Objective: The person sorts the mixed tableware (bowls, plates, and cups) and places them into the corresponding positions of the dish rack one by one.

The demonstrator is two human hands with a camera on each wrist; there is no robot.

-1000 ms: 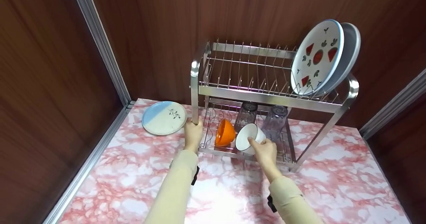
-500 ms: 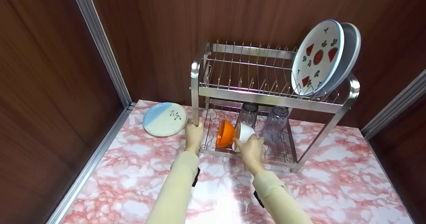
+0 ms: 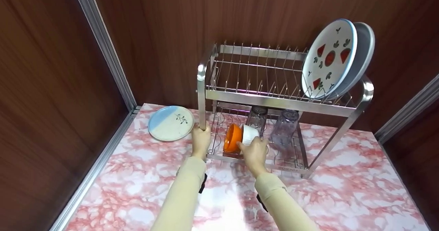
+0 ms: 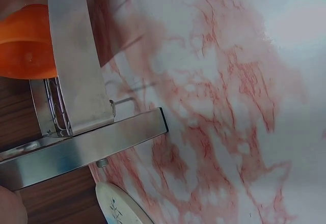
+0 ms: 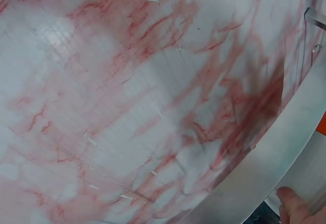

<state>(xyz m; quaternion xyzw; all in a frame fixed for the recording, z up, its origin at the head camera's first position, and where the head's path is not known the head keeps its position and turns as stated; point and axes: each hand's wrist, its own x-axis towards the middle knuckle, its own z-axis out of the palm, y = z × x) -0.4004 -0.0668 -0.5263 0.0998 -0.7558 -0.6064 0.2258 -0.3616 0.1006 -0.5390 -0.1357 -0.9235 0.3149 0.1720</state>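
My left hand (image 3: 200, 140) grips the front left post (image 3: 201, 109) of a two-tier metal dish rack (image 3: 274, 101). Tilted on the lower tier, a white bowl (image 3: 250, 133) is held by my right hand (image 3: 255, 152), thumb on the left and fingers on the right. It sits right up against an orange bowl (image 3: 233, 137), which stands on its side. In the left wrist view, the orange bowl (image 4: 26, 43) shows behind the rack's front bar (image 4: 81, 56). The right wrist view catches part of my right hand (image 5: 295, 207) at the white bowl (image 5: 307, 170).
Two upturned glasses stand behind and right of the bowls: a dark one (image 3: 257, 117) and a purple-tinted one (image 3: 285, 126). A patterned plate (image 3: 327, 59) and a grey plate (image 3: 365, 52) lean upright on the upper tier. A blue-and-cream plate (image 3: 170, 124) lies left of the rack.
My right hand has carried the white bowl left on the lower tier and turned it, bringing it up against the orange bowl. My left hand keeps its grip on the post.
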